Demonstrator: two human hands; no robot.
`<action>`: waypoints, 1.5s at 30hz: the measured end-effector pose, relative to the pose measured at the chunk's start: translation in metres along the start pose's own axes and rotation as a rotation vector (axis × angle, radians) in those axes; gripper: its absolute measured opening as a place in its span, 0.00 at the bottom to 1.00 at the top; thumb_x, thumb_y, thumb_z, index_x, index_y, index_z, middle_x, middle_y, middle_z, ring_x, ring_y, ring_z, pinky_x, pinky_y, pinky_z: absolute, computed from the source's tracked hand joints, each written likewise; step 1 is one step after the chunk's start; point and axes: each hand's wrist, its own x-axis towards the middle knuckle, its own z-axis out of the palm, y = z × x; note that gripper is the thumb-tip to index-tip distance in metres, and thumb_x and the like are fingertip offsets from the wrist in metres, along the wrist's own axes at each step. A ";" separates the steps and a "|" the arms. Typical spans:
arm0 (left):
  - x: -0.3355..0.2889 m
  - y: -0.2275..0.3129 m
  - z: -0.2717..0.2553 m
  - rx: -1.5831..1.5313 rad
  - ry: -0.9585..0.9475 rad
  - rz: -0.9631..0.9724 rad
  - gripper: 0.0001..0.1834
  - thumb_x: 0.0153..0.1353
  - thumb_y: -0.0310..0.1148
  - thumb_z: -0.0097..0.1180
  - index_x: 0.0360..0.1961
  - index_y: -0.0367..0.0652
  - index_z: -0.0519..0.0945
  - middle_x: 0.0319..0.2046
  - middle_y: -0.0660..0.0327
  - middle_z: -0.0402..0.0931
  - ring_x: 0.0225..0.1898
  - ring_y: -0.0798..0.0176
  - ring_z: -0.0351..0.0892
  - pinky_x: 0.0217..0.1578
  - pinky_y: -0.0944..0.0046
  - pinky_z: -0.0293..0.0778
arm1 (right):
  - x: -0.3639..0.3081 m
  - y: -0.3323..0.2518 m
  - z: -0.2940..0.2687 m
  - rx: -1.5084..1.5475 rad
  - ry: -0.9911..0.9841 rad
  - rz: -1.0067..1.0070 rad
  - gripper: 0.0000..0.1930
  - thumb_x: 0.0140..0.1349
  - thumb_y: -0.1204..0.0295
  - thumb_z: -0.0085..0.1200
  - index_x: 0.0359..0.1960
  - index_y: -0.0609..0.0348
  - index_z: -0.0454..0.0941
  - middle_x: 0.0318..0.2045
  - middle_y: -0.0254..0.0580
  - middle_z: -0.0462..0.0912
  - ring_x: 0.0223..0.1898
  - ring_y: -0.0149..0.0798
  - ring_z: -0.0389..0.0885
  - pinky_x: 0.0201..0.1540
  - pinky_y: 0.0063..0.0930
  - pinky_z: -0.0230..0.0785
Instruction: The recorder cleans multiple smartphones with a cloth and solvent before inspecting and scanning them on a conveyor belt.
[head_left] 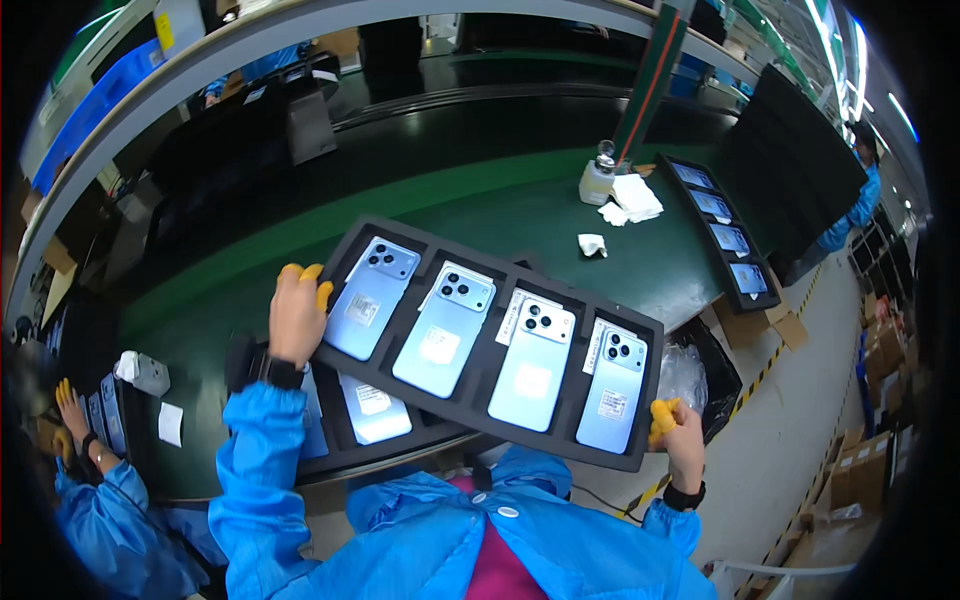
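Between my hands I hold a black foam tray (466, 399), tilted so its right end is nearer me. Several light-blue phones lie in its slots, camera side up, among them a leftmost phone (372, 302) and a rightmost phone (612, 385). White labels are stuck on their backs. My left hand (298, 318), in yellow finger covers, grips the tray's left end. At the right end, my right hand (681, 440) is closed on the edge. Partly hidden underneath, a second black tray (334, 432) with blue phones rests at the green table's near edge.
A clear bottle (597, 181), white cloths (634, 198) and a crumpled wipe (592, 245) lie beyond the tray. Another phone tray (762, 301) is at the right. Left are a white box (147, 373), a paper slip (171, 424) and a co-worker's hand (74, 411). A post (648, 88) rises behind.
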 end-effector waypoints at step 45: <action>-0.078 -0.012 -0.165 -0.785 0.042 -0.518 0.25 0.69 0.38 0.46 0.63 0.38 0.65 0.61 0.54 0.65 0.58 0.59 0.70 0.51 0.66 0.74 | 0.334 0.002 -0.250 1.277 0.541 -0.613 0.22 0.52 0.70 0.52 0.48 0.71 0.73 0.46 0.55 0.79 0.45 0.56 0.79 0.53 0.48 0.72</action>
